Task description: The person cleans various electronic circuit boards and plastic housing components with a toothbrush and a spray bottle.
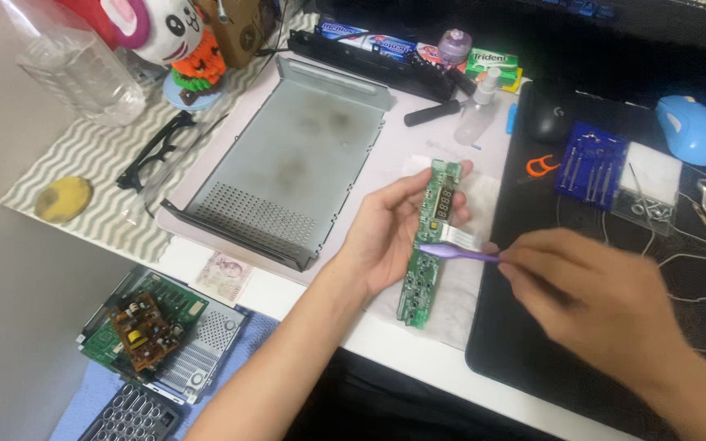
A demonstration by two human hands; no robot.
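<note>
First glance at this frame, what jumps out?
Centre frame, the left hand holds a long narrow green circuit board upright over a white cloth, while the right hand lays a purple brush across it. Behind, to the left, a grey metal chassis cover lies open side up. A second board assembly sits lower left.

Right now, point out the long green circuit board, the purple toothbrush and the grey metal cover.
long green circuit board (415,282), head view, on its lower half below the brush.
purple toothbrush (461,254), head view, on the handle's middle.
grey metal cover (304,159), head view, on its flat inner panel.
</note>
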